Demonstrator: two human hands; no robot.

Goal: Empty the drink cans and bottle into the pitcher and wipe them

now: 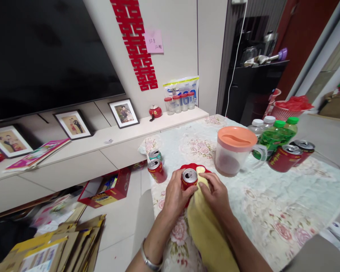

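My left hand (174, 194) is wrapped round a red drink can (189, 177), whose silver top faces up with its mouth opened. A yellow cloth (208, 226) is bunched in the fingers of my right hand (215, 189), pressed close to the can's right side. The cloth hangs down toward me over the table's near edge. Under the can and partly hidden by my hands lies a red scalloped plate (184, 167). Left of it stand another red can (157, 170) and a teal-topped can (155, 155).
An orange-lidded plastic pitcher (234, 158) stands right of my hands on the flowered tablecloth (260, 204). Beyond it are green-labelled bottles (280, 136) and more red cans (285, 158). Flattened cardboard (65, 241) and a red box (109, 187) sit on the floor at left.
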